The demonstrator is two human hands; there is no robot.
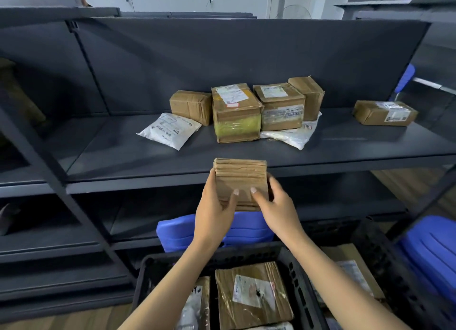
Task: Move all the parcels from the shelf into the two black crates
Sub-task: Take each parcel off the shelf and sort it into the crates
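Taped parcels (254, 295) lie in the nearer black crate (148, 275). Above it, the left hand (214, 206) and right hand (274, 206) hold a brown cardboard parcel (241, 176), each grip curled round 1 side, just before the shelf (123, 161) edge. 7 more parcels (237, 112) sit on it.

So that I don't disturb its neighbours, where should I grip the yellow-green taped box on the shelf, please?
Come from the front. The yellow-green taped box has a brown box at its left rear and a labelled box close on its right, crowding its sides. Its top and front are free: probably draw it forward by its top edge, then grip both sides.
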